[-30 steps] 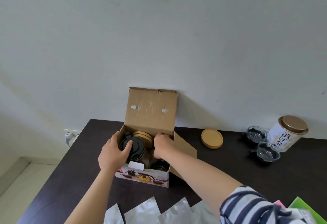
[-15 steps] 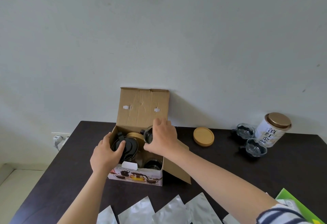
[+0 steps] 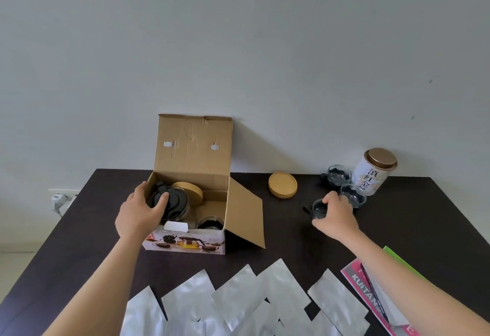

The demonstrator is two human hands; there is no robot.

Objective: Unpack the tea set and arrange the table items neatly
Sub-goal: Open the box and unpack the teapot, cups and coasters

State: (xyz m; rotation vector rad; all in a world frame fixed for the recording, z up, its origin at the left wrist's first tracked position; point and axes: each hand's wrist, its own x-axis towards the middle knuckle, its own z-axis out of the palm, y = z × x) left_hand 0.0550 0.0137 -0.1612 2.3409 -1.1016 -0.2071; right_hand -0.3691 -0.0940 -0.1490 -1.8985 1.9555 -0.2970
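Tea set box (image 3: 201,197) sits open near the tabletop's (image 3: 424,224) far-left edge, teapot (image 3: 171,201) and another cup (image 3: 210,223) inside. Your left hand (image 3: 140,213) stays curled over the teapot's dark lid. Your right hand (image 3: 335,216), inside the box a second ago, now closes around a glass cup (image 3: 319,208) toward the far-right corner, beside two unpacked cups (image 3: 351,195) and a tea tin (image 3: 375,171). Unpacking is progressing.

dark table (image 3: 424,229) — box (image 3: 185,241) | coaster (image 3: 282,185) | cups (image 3: 352,195) | tin (image 3: 375,171) | pouches (image 3: 238,293)
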